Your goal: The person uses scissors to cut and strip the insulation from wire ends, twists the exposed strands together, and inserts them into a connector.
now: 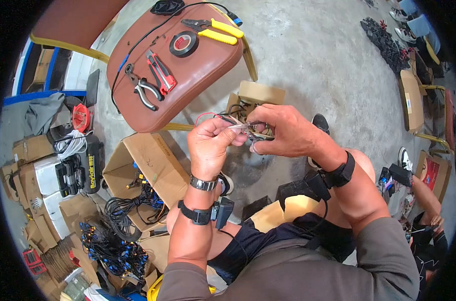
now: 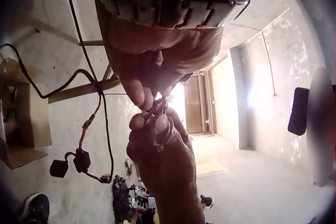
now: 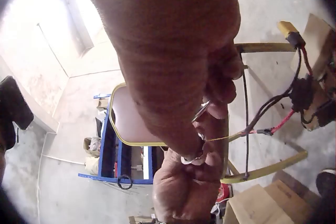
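In front of my body both hands meet, fingertips close together. My left hand [image 1: 211, 143] pinches a thin wire; a red length of wire [image 1: 204, 115] loops out above its fingers. My right hand [image 1: 283, 131] grips small metal scissors [image 1: 250, 131], the blades directed at the left fingertips and partly covered by fingers. From the hands hangs a red and black cable lead; the right wrist view shows its yellow connector [image 3: 286, 28] and a black inline holder [image 3: 301, 92]. The same lead's black holder [image 2: 82, 161] dangles in the left wrist view.
A brown chair seat [image 1: 203, 75] carries yellow-handled pliers [image 1: 220, 31], black tape [image 1: 183, 44], a red utility knife [image 1: 161, 72] and grey-handled pliers [image 1: 146, 94]. An open carton [image 1: 163, 168] with cables stands at the left, a smaller box [image 1: 262, 92] beyond the hands.
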`<state>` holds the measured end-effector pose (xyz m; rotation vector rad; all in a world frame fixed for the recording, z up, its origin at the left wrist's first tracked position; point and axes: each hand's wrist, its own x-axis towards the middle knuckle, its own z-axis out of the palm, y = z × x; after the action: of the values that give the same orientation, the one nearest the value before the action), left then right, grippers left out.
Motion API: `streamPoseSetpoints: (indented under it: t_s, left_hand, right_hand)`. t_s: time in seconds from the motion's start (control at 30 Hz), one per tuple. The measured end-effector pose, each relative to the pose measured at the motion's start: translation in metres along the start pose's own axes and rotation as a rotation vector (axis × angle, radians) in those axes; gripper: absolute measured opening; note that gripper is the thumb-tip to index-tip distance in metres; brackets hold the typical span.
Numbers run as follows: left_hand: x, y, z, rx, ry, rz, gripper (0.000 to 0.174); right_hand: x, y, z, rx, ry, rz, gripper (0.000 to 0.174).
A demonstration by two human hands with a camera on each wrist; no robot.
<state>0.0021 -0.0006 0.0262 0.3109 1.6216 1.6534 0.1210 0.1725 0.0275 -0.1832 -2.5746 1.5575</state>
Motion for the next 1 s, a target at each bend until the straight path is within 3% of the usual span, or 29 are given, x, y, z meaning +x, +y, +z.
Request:
streamPoseSetpoints:
  t_s: [0.47,0.67,0.77,1.0]
  left_hand:
    - [-0.0006,-0.0002,-0.0026,0.059,-0.022,-0.07,0.003]
    - [-0.0008,-0.0019,-0.0021,0.043,-0.055,-0.121,0.007]
    - [-0.0025,-0.0025,0.0008,0.026,-0.065,-0.121,0.011]
    - [-0.0034,-0.0085,0.0012,0.022,-0.091,-0.1,0.012]
  right_hand:
    - [-0.0032,0.0061,0.0052,-0.173,-0.026,-0.025,0.036]
    - [-0.0058,0.0041,0.0044,-0.29,-0.047,-0.012,0.042]
    - [-0.0073,0.0052,0.0038,-0.288,-0.062,0.014,0.053]
    - [-0.0082,0.0048,0.0057,-0.321,-0.109,0.053,0.053]
